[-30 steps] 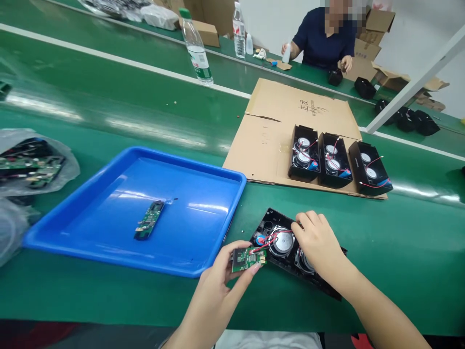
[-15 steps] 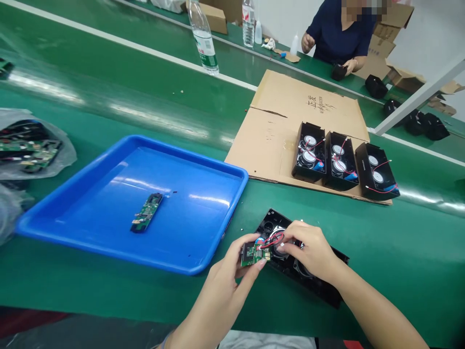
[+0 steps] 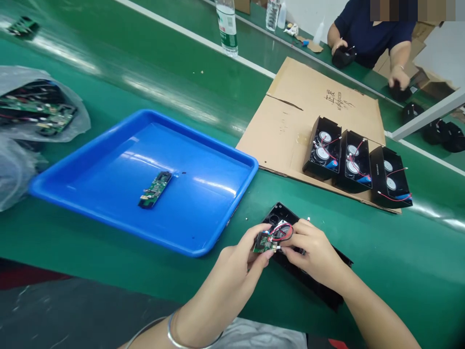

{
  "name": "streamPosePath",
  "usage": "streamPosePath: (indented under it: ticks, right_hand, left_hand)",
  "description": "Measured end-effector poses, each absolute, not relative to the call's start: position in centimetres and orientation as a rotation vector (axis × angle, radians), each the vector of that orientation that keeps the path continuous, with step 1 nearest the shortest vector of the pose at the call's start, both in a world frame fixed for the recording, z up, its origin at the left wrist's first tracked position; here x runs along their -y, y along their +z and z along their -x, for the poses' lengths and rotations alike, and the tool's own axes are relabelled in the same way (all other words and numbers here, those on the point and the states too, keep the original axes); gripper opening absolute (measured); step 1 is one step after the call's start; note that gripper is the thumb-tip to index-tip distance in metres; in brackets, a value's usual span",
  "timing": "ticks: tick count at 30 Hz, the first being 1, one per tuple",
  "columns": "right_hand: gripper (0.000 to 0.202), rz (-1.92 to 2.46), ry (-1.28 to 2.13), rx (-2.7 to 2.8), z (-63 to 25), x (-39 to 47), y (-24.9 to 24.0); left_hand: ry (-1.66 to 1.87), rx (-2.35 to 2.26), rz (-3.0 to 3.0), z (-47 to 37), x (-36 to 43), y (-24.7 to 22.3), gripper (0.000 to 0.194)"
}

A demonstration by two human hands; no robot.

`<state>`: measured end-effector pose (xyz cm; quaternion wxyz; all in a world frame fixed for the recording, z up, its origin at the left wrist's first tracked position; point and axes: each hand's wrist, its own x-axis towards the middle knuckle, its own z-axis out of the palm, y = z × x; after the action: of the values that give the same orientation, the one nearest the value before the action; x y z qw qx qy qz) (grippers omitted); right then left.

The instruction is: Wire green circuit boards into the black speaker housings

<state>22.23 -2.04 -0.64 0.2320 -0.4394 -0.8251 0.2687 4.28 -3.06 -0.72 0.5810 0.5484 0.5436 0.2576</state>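
Note:
My left hand (image 3: 250, 257) grips a small green circuit board (image 3: 264, 242) between thumb and fingers. Red and black wires (image 3: 283, 233) loop off the board toward my right hand (image 3: 308, 245). The right thumb and fingers pinch a small white wire connector (image 3: 278, 247) at the board's right edge; whether it is seated in a socket I cannot tell. Beneath both hands lies a black speaker housing (image 3: 327, 286) with round drivers, partly hidden by the hands. Another circuit board (image 3: 155, 189) lies in the blue tray (image 3: 109, 213) to the left.
Three black speaker boxes (image 3: 322, 150) with wires stand on a cardboard sheet (image 3: 279, 126). At far left is a plastic bag (image 3: 82, 116) of circuit boards. Across the bench, a co-worker (image 3: 378, 34) handles black housings near a water bottle (image 3: 228, 29).
My right hand has brought the white connector down against the board's edge. The view has shifted slightly. Across the bench, the co-worker's hand has reached toward another black housing.

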Motion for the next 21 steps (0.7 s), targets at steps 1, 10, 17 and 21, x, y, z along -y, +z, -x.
streamPosePath:
  ticks: [1,10,17,21]
  right_hand:
    - [0.017,1.201,0.712,2.274,-22.15,2.08,-0.77]
    - [0.026,1.204,0.407,2.463,-21.57,2.21,-0.42]
    - [0.020,1.267,0.527,2.383,-21.97,2.40,-0.34]
    - [0.014,1.297,0.731,2.271,-22.22,2.12,-0.79]
  left_hand:
    - [0.602,-1.273,-1.297,-4.31,3.01,-0.67,0.034]
    - [0.577,-1.281,-1.524,-4.70,2.80,-0.76,0.036]
    - [0.614,-1.203,-1.565,-4.82,2.65,-0.14,0.033]
    - [0.630,-1.186,-1.579,-4.77,2.68,-0.31,0.032]
